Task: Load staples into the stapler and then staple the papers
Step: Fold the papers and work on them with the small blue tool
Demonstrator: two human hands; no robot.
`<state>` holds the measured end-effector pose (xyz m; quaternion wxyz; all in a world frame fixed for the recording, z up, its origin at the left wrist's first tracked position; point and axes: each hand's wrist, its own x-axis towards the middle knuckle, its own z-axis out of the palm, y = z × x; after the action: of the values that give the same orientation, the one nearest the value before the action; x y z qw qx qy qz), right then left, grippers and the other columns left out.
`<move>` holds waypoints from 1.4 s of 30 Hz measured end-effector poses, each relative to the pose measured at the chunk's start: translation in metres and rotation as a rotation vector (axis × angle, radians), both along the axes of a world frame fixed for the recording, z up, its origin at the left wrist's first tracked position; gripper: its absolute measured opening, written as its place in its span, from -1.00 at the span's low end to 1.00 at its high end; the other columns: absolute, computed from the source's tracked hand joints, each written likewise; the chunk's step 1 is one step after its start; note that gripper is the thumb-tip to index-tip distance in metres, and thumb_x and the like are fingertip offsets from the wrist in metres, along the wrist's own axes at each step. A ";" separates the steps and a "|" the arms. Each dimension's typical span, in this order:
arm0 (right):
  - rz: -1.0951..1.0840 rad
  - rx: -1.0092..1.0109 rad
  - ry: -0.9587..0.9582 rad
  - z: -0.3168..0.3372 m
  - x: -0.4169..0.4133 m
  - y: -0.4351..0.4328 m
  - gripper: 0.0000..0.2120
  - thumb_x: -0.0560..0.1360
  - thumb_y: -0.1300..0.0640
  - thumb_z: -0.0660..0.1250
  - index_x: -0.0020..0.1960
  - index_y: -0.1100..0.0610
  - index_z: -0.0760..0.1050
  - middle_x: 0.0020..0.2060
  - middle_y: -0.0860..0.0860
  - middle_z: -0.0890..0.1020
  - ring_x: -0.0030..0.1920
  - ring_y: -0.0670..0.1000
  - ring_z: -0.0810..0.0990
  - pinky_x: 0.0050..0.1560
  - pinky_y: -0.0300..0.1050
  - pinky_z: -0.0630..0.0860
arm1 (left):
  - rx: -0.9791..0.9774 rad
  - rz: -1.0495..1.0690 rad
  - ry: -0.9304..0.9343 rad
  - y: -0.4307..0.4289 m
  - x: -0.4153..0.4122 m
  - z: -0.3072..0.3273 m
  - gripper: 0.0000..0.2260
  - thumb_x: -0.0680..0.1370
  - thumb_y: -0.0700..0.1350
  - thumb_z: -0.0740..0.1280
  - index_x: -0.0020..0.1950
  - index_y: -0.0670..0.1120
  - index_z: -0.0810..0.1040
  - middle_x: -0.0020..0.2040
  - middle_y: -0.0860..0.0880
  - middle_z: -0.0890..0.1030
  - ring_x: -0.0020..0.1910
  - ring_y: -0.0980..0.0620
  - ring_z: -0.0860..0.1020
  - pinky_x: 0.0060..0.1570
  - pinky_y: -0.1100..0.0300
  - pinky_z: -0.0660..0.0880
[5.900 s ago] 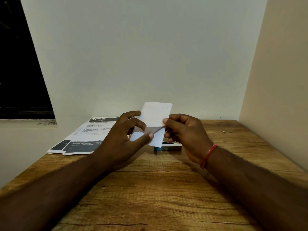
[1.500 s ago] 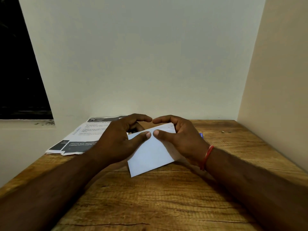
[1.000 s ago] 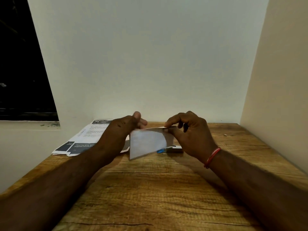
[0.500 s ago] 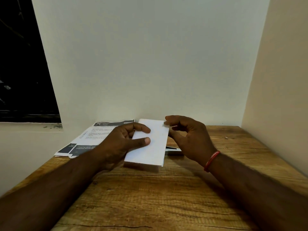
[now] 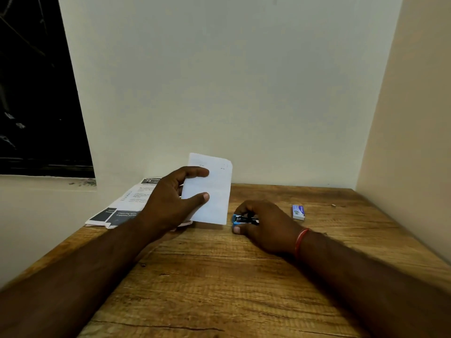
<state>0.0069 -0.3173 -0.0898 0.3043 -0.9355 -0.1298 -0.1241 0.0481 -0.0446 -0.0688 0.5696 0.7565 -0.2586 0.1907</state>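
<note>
My left hand (image 5: 170,203) holds a folded white paper (image 5: 212,191) upright above the wooden table (image 5: 219,276), thumb on its front and fingers at its left edge. My right hand (image 5: 266,228) rests on the table to the right of the paper, fingers curled around a small blue and black stapler (image 5: 240,219) that lies on the wood. Most of the stapler is hidden under the hand. A small white and purple staple box (image 5: 298,212) lies to the right of that hand.
Printed sheets (image 5: 127,206) with dark headers lie at the table's back left, partly behind my left arm. A white wall closes the back and a beige wall (image 5: 410,142) the right. A tiny scrap (image 5: 333,205) lies far right.
My right hand let go of the paper and dropped to the table onto the stapler. The left hand now holds the paper alone and has raised it more upright.
</note>
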 end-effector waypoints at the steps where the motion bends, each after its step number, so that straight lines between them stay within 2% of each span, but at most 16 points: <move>1: 0.008 0.050 -0.016 -0.001 0.000 -0.001 -0.78 0.55 -0.11 0.61 0.14 -0.17 0.66 0.07 -0.19 0.70 0.10 -0.17 0.64 0.14 -0.12 0.58 | 0.005 0.006 -0.014 0.001 0.001 0.000 -0.54 0.56 -0.23 0.65 0.35 0.22 0.73 0.35 0.20 0.74 0.28 0.10 0.75 0.19 -0.03 0.78; 2: 0.032 0.159 -0.016 -0.001 0.001 -0.002 -0.81 0.56 -0.07 0.60 0.13 -0.15 0.67 0.01 -0.15 0.73 0.02 -0.18 0.67 0.08 -0.15 0.59 | 0.008 0.009 -0.025 0.002 0.001 0.000 -0.54 0.56 -0.24 0.65 0.35 0.20 0.72 0.35 0.19 0.74 0.27 0.10 0.74 0.19 -0.04 0.78; 4: 0.119 0.512 0.082 0.000 0.000 -0.001 -0.86 0.58 0.03 0.61 0.10 -0.10 0.70 -0.08 -0.05 0.74 -0.14 -0.12 0.69 -0.10 -0.07 0.64 | 0.016 0.007 -0.042 0.003 0.001 0.000 -0.54 0.56 -0.26 0.64 0.34 0.18 0.72 0.34 0.20 0.74 0.26 0.13 0.74 0.20 -0.04 0.78; 6: 0.176 0.696 0.139 0.001 0.000 0.001 -0.85 0.55 0.04 0.64 0.08 -0.10 0.74 -0.09 0.00 0.74 -0.17 -0.02 0.68 -0.18 -0.05 0.63 | 0.033 0.008 -0.054 0.003 -0.001 0.000 -0.55 0.56 -0.25 0.64 0.33 0.19 0.72 0.33 0.21 0.74 0.24 0.15 0.74 0.17 0.01 0.78; 9: 0.222 0.649 0.116 0.001 0.000 0.003 -0.79 0.48 -0.05 0.65 0.10 -0.12 0.76 0.02 0.08 0.80 -0.14 -0.05 0.71 -0.10 -0.13 0.65 | 0.066 -0.007 -0.079 0.000 -0.004 0.000 -0.55 0.57 -0.24 0.64 0.35 0.17 0.71 0.34 0.23 0.72 0.27 0.18 0.71 0.17 0.08 0.77; 13: 0.243 0.635 0.139 -0.001 -0.001 0.005 -0.81 0.52 -0.01 0.66 0.10 -0.13 0.77 0.07 0.08 0.82 -0.06 -0.03 0.74 0.03 -0.07 0.72 | 0.075 -0.037 -0.098 -0.002 -0.007 0.002 -0.56 0.57 -0.25 0.64 0.36 0.14 0.70 0.34 0.21 0.72 0.29 0.15 0.71 0.16 0.07 0.77; 18: 0.285 0.697 0.162 0.003 -0.007 0.008 -0.76 0.46 -0.06 0.66 0.10 -0.08 0.78 0.08 0.14 0.81 -0.07 0.04 0.70 0.02 -0.01 0.68 | 0.151 -0.022 -0.163 -0.002 -0.008 0.003 -0.53 0.56 -0.23 0.65 0.37 0.17 0.69 0.36 0.24 0.69 0.30 0.18 0.68 0.13 0.25 0.69; 21: 0.305 0.720 0.179 0.005 -0.009 0.008 -0.80 0.47 -0.01 0.66 0.09 -0.09 0.79 0.08 0.23 0.78 -0.06 0.10 0.65 0.01 0.02 0.63 | 0.210 0.015 -0.203 -0.001 -0.008 0.004 -0.53 0.56 -0.16 0.65 0.39 0.22 0.66 0.39 0.23 0.67 0.30 0.17 0.66 0.05 0.35 0.63; 25: 0.331 0.742 0.214 0.009 -0.011 0.005 -0.81 0.52 0.06 0.65 0.13 -0.05 0.80 0.10 0.22 0.79 -0.02 0.16 0.62 -0.07 -0.12 0.63 | 0.233 0.025 -0.209 -0.001 -0.009 0.006 -0.54 0.55 -0.04 0.61 0.41 0.23 0.64 0.41 0.21 0.65 0.29 0.12 0.67 0.04 0.30 0.66; 28: 0.364 0.755 0.243 0.008 -0.011 0.005 -0.80 0.55 0.11 0.63 0.16 -0.03 0.80 0.14 0.32 0.76 -0.01 0.20 0.56 -0.08 -0.08 0.59 | 0.242 0.022 -0.220 -0.002 -0.011 0.006 -0.53 0.57 -0.09 0.63 0.40 0.25 0.63 0.40 0.24 0.64 0.27 0.14 0.66 0.00 0.35 0.63; 31: 0.370 0.759 0.244 0.007 -0.011 0.004 -0.75 0.53 0.07 0.64 0.20 0.00 0.79 0.19 0.37 0.73 0.00 0.21 0.56 -0.02 -0.01 0.59 | 0.248 0.012 -0.244 -0.003 -0.012 0.006 -0.51 0.58 -0.16 0.64 0.41 0.23 0.64 0.40 0.23 0.65 0.27 0.21 0.66 0.01 0.42 0.59; 33: 0.348 0.768 0.241 0.008 -0.011 0.003 -0.74 0.52 0.03 0.65 0.20 -0.01 0.79 0.15 0.27 0.78 -0.01 0.19 0.60 -0.03 -0.02 0.60 | 0.253 0.010 -0.259 -0.004 -0.013 0.006 -0.51 0.58 -0.16 0.64 0.42 0.22 0.64 0.40 0.22 0.66 0.28 0.24 0.65 0.04 0.48 0.55; 35: 0.316 0.793 0.233 0.010 -0.011 0.002 -0.73 0.50 0.00 0.66 0.17 -0.02 0.79 0.07 0.15 0.81 -0.05 0.06 0.68 -0.08 -0.10 0.63 | 0.272 0.033 -0.281 -0.004 -0.012 0.007 -0.50 0.58 -0.13 0.64 0.43 0.23 0.63 0.41 0.24 0.65 0.29 0.26 0.63 0.08 0.50 0.52; 37: 0.300 0.822 0.222 0.011 -0.010 0.001 -0.71 0.50 -0.03 0.67 0.18 0.01 0.79 0.04 0.15 0.81 -0.09 -0.06 0.72 -0.09 -0.13 0.65 | 0.284 0.051 -0.297 -0.005 -0.011 0.007 -0.51 0.58 -0.13 0.64 0.44 0.24 0.63 0.41 0.26 0.65 0.30 0.31 0.61 0.13 0.49 0.50; 40: 0.330 0.879 0.241 0.011 -0.009 0.000 -0.63 0.48 -0.08 0.64 0.22 0.06 0.78 -0.01 0.06 0.83 -0.07 -0.07 0.74 -0.08 -0.14 0.68 | 0.276 0.066 -0.293 -0.004 -0.011 0.007 -0.51 0.58 -0.13 0.64 0.43 0.25 0.64 0.41 0.26 0.65 0.31 0.32 0.60 0.14 0.49 0.49; 42: 0.343 0.878 0.259 0.011 -0.009 -0.001 -0.64 0.50 -0.05 0.63 0.24 0.07 0.77 0.03 0.07 0.83 -0.05 -0.06 0.73 -0.07 -0.12 0.68 | 0.280 0.068 -0.299 -0.005 -0.012 0.007 -0.50 0.57 -0.13 0.64 0.43 0.24 0.64 0.42 0.27 0.64 0.30 0.35 0.59 0.13 0.50 0.48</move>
<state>-0.0023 -0.3181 -0.0791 0.6999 -0.6916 -0.1784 0.0023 0.0366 -0.0495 -0.0621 0.4073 0.8000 -0.3386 0.2819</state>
